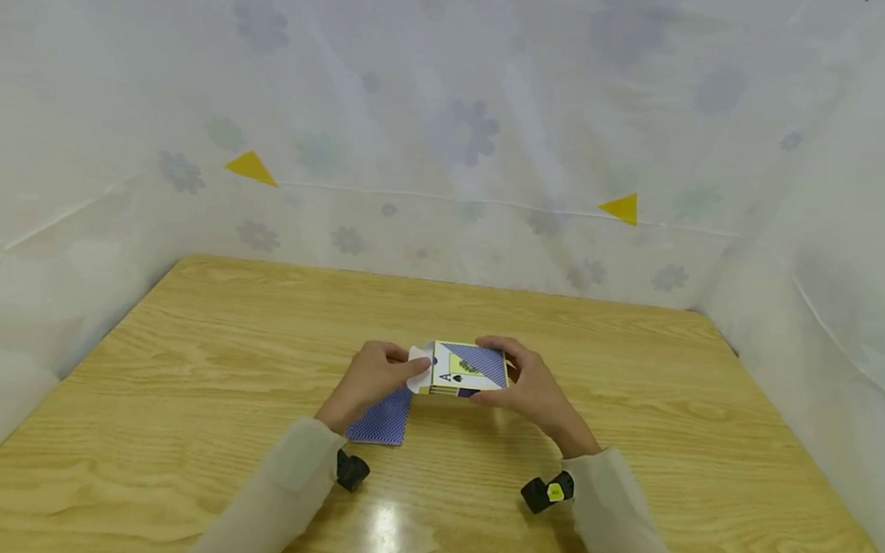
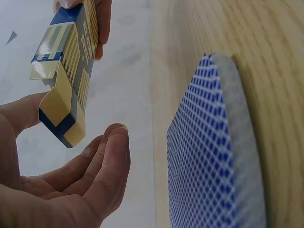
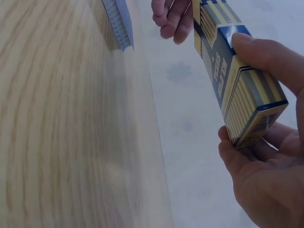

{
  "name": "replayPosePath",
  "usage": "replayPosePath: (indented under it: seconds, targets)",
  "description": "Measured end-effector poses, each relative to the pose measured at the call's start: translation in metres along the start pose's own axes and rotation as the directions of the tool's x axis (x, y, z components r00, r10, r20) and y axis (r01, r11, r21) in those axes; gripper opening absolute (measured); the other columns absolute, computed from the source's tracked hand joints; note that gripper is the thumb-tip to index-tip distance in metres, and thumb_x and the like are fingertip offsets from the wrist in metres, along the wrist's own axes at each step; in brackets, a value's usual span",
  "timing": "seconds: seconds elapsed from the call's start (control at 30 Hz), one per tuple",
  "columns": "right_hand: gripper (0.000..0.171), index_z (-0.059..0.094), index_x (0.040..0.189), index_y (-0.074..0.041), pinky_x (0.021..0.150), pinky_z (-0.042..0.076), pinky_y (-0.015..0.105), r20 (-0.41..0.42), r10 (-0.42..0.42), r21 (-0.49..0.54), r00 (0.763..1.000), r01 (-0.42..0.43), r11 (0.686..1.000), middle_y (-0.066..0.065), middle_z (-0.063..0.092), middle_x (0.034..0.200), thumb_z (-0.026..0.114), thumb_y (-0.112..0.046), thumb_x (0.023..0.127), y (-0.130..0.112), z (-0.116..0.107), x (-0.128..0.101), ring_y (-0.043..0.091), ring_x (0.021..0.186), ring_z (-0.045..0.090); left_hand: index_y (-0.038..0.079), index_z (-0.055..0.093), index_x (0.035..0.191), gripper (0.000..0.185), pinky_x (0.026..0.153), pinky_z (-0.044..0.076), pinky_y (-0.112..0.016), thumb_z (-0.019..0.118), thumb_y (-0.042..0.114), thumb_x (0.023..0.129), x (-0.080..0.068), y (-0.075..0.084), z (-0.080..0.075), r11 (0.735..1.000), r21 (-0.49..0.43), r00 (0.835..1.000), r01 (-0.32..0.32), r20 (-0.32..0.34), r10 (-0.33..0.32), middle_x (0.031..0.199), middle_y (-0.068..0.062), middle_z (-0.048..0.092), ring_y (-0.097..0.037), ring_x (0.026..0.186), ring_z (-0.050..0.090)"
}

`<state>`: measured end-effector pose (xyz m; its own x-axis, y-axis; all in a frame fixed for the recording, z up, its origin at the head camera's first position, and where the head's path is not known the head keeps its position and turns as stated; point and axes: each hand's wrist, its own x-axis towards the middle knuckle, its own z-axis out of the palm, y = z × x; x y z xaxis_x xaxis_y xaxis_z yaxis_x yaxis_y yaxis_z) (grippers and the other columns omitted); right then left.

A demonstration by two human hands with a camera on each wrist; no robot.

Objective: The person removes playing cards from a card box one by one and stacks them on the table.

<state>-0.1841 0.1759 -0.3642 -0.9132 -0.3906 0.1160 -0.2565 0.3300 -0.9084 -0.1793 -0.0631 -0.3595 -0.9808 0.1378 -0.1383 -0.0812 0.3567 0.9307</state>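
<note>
A playing-card box (image 1: 471, 367) with a striped side and an ace of spades on its face is held above the table. My right hand (image 1: 530, 387) grips its far end, thumb on one side and fingers on the other, as the right wrist view shows. At the other end the end flap (image 2: 61, 107) stands folded out. My left hand (image 1: 377, 377) has its thumb at this flap, the other fingers loosely bent and apart from the box in the left wrist view. Below the left hand, a deck of blue-backed cards (image 1: 380, 419) lies on the table, partly covered by that hand.
The wooden table (image 1: 260, 317) reaches back to a pale flowered curtain (image 1: 452, 85), which also hangs at both sides. Two yellow triangles (image 1: 253, 169) mark the curtain. Dark wrist cameras (image 1: 547, 491) sit below both sleeves.
</note>
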Motion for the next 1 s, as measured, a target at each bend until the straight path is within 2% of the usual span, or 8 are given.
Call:
replayPosePath:
  seconds: [0.17, 0.3, 0.53, 0.8, 0.9, 1.0]
  targets:
    - [0.072, 0.048, 0.137, -0.009, 0.089, 0.047, 0.026, 0.014, -0.009, 0.014, 1.000, 0.009, 1.000, 0.015, 0.042, 0.141, 0.080, -0.005, 0.073, -0.0018, 0.0027, -0.0009, 0.025, 0.109, 0.050, 0.001, 0.070, 0.100, 0.024, 0.061, 0.039, -0.026, 0.063, 0.022, 0.092, 0.0002, 0.0013, 0.0051, 0.999, -0.032, 0.999, -0.006, 0.039, 0.007, 0.088, -0.009, 0.068, -0.014, 0.070, 0.050]
    - [0.072, 0.047, 0.137, -0.010, 0.092, 0.046, 0.029, 0.014, -0.012, 0.015, 1.000, 0.012, 1.000, 0.013, 0.042, 0.142, 0.081, -0.006, 0.073, -0.0030, 0.0031, -0.0020, 0.025, 0.111, 0.049, 0.000, 0.069, 0.097, 0.020, 0.059, 0.035, -0.026, 0.063, 0.018, 0.091, 0.0003, 0.0026, 0.0054, 0.998, -0.058, 0.999, 0.004, 0.054, -0.001, 0.086, -0.009, 0.066, -0.014, 0.067, 0.044]
    - [0.072, 0.047, 0.137, -0.011, 0.091, 0.046, 0.032, 0.001, -0.008, -0.003, 1.000, 0.008, 1.000, 0.013, 0.042, 0.142, 0.081, -0.006, 0.073, -0.0020, 0.0010, -0.0039, 0.025, 0.109, 0.049, 0.000, 0.069, 0.097, 0.021, 0.068, 0.046, -0.029, 0.063, 0.020, 0.091, 0.0007, 0.0033, 0.0034, 0.999, -0.035, 0.999, 0.004, 0.052, -0.002, 0.091, -0.011, 0.068, -0.016, 0.077, 0.057]
    - [0.072, 0.048, 0.136, -0.012, 0.087, 0.047, 0.023, -0.010, 0.004, 0.007, 1.000, -0.003, 1.000, 0.012, 0.043, 0.142, 0.082, -0.007, 0.072, -0.0026, -0.0003, -0.0043, 0.024, 0.109, 0.049, 0.000, 0.066, 0.103, 0.022, 0.071, 0.048, -0.033, 0.064, 0.017, 0.090, -0.0008, 0.0050, 0.0008, 0.998, -0.056, 1.000, 0.027, 0.011, -0.027, 0.092, -0.011, 0.065, -0.020, 0.077, 0.058]
    - [0.073, 0.047, 0.137, -0.011, 0.087, 0.047, 0.021, -0.012, 0.006, 0.022, 1.000, -0.006, 1.000, 0.013, 0.042, 0.143, 0.081, -0.007, 0.073, -0.0025, -0.0010, -0.0043, 0.025, 0.112, 0.049, -0.001, 0.066, 0.105, 0.024, 0.075, 0.052, -0.036, 0.065, 0.018, 0.090, -0.0007, 0.0044, 0.0012, 0.997, -0.077, 0.999, 0.024, 0.030, -0.022, 0.093, -0.012, 0.067, -0.024, 0.079, 0.063]
    - [0.073, 0.047, 0.138, -0.011, 0.089, 0.048, 0.023, -0.020, 0.006, 0.023, 1.000, -0.006, 1.000, 0.013, 0.042, 0.143, 0.081, -0.007, 0.073, -0.0017, -0.0017, -0.0037, 0.027, 0.114, 0.049, -0.004, 0.064, 0.106, 0.027, 0.072, 0.055, -0.035, 0.066, 0.017, 0.089, -0.0004, 0.0040, 0.0018, 0.993, -0.115, 0.997, 0.024, 0.073, -0.016, 0.091, -0.015, 0.069, -0.026, 0.076, 0.066]
